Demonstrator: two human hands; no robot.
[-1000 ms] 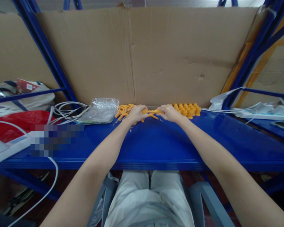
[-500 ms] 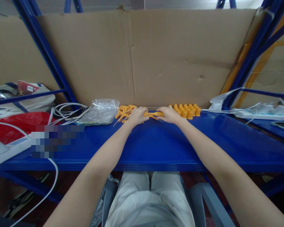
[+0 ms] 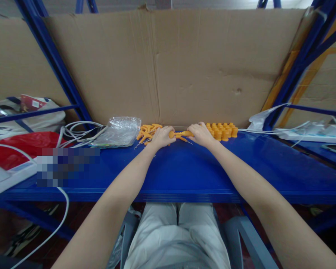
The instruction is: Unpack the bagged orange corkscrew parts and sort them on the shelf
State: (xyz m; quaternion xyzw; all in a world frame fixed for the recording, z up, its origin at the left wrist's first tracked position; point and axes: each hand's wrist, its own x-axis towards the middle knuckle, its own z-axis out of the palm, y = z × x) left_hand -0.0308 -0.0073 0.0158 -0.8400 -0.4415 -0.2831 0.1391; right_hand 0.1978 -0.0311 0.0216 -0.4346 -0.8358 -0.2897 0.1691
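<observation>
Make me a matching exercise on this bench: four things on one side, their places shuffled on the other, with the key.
Things
1. Spiral-tipped orange pieces
2. Tall cardboard
3. Stubby orange pieces
4. Clear plastic packet

Places
A. Standing in rows beside the right hand
B. Lying on the blue table, left of a heap of orange pieces
C. Upright behind the table
D. Heaped beside the left hand

Pairs: 1-D, 2-C, 3-A, 4-B

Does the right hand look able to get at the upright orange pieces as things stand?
Probably yes: the right hand sits beside the upright pieces, nothing seen between, though it holds an orange part.
</observation>
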